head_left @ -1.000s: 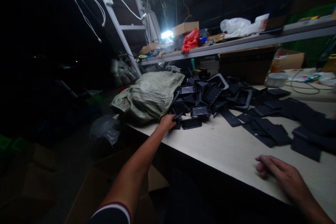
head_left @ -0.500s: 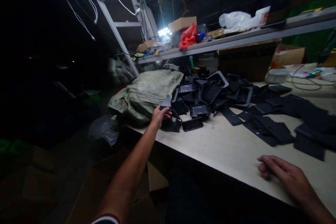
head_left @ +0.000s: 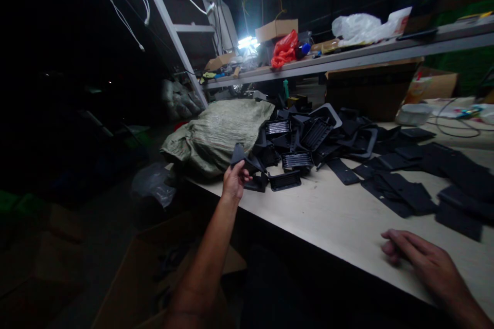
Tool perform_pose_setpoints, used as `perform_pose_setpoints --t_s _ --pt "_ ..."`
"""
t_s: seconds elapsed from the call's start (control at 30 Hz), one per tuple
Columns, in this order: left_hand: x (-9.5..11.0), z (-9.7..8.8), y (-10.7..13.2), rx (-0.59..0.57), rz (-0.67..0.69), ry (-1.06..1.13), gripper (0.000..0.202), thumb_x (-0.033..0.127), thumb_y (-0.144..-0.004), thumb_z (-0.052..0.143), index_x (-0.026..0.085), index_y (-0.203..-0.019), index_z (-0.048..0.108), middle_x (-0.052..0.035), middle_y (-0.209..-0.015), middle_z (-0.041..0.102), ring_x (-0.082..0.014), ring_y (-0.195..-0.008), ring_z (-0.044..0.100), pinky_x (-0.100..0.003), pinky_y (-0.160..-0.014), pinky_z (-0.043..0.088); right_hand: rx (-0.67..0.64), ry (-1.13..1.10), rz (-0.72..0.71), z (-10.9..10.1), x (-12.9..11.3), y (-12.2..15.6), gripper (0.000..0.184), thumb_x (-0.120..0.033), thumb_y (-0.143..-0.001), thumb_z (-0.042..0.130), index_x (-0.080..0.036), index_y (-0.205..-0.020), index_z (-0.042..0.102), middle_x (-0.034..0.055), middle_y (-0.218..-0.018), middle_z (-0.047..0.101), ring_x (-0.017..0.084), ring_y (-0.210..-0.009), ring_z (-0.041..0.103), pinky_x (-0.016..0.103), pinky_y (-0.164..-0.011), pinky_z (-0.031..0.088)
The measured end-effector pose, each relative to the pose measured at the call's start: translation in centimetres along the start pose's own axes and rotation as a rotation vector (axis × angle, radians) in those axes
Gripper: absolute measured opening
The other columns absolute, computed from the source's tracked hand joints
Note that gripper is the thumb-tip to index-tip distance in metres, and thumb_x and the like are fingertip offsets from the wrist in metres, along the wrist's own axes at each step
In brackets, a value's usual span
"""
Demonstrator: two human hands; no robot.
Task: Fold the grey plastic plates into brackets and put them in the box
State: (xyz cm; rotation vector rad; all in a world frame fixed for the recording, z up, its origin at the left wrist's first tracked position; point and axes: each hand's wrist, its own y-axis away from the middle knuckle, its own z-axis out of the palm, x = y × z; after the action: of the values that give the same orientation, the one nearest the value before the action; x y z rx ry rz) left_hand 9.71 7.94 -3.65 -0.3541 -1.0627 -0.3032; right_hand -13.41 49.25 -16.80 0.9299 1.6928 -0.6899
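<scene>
My left hand [head_left: 234, 181] is closed on a black plastic part [head_left: 238, 153] with a tapered upper end, at the near left side of a heap of black plastic parts [head_left: 317, 132]. Several parts in the heap have slats or frame-like rims. Just beyond that hand lies a grey-green woven sack [head_left: 216, 131], partly against the heap. My right hand [head_left: 419, 254] rests low over the near right of the table [head_left: 309, 216], its fingers curled together with nothing visible in them. Flat black panels [head_left: 401, 193] are spread beyond it.
An open cardboard box [head_left: 127, 272] stands below the table edge at left, with dark pieces inside. A raised shelf [head_left: 320, 64] runs across the back, bearing a red plastic bag [head_left: 284, 50]. A dark carton [head_left: 370, 90] sits beneath it; white cables [head_left: 127, 10] hang upper left.
My left hand has tilted and drawn slightly nearer with the black plastic part still in it. The view has shifted a little; my right hand looks nearly unmoved.
</scene>
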Motion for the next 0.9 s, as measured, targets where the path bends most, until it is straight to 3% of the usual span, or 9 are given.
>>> perform_pose_setpoints --t_s 0.2,0.33,0.57,0.73,0.9 --pt "1.0 -0.6 3.3 0.067 -0.002 0.131 0.046 0.041 -0.064 0.091 0.022 -0.068 0.05 0.0109 -0.044 0.05 -0.0059 -0.037 0.04 -0.022 -0.049 0.051 -0.023 -0.039 -0.006 0.2 -0.5 0.2 0.072 -0.085 -0.075 0.069 -0.015 -0.088 0.08 0.0117 -0.074 0.074 0.024 -0.062 0.068 0.036 -0.064 0.059" --pt "1.9 -0.5 5.8 0.081 -0.093 0.209 0.048 0.038 -0.064 0.092 0.022 -0.064 0.046 0.0116 -0.042 0.045 -0.0043 -0.036 0.036 -0.021 -0.047 0.048 -0.027 -0.073 -0.004 0.2 -0.6 0.2 0.069 -0.082 -0.076 0.072 -0.015 -0.087 0.079 0.0113 -0.073 0.073 0.024 -0.06 0.067 0.035 -0.061 0.058" --pt "-0.4 -1.8 8.4 0.16 -0.265 0.228 0.041 0.032 -0.069 0.089 0.022 -0.066 0.049 0.0121 -0.043 0.044 -0.0045 -0.035 0.034 -0.02 -0.045 0.046 -0.046 -0.095 -0.006 0.2 -1.0 0.4 0.066 -0.078 -0.075 0.076 -0.014 -0.09 0.078 0.0111 -0.074 0.073 0.022 -0.062 0.067 0.034 -0.062 0.058" --pt "-2.5 -3.1 7.2 0.245 -0.316 0.192 0.041 0.031 -0.074 0.086 0.022 -0.067 0.047 0.0116 -0.043 0.045 -0.0047 -0.034 0.036 -0.019 -0.044 0.045 -0.042 -0.072 -0.02 0.5 -0.8 0.1 0.065 -0.077 -0.075 0.075 -0.014 -0.089 0.078 0.0108 -0.073 0.073 0.022 -0.061 0.066 0.033 -0.061 0.057" --pt "-3.8 -1.0 3.8 0.261 -0.344 0.22 0.043 0.036 -0.078 0.085 0.022 -0.069 0.045 0.0123 -0.043 0.042 -0.0046 -0.033 0.035 -0.019 -0.043 0.039 -0.005 -0.02 -0.009 -0.2 -1.0 0.4 0.057 -0.073 -0.074 0.075 -0.017 -0.087 0.08 0.012 -0.073 0.073 0.023 -0.06 0.067 0.034 -0.06 0.057"
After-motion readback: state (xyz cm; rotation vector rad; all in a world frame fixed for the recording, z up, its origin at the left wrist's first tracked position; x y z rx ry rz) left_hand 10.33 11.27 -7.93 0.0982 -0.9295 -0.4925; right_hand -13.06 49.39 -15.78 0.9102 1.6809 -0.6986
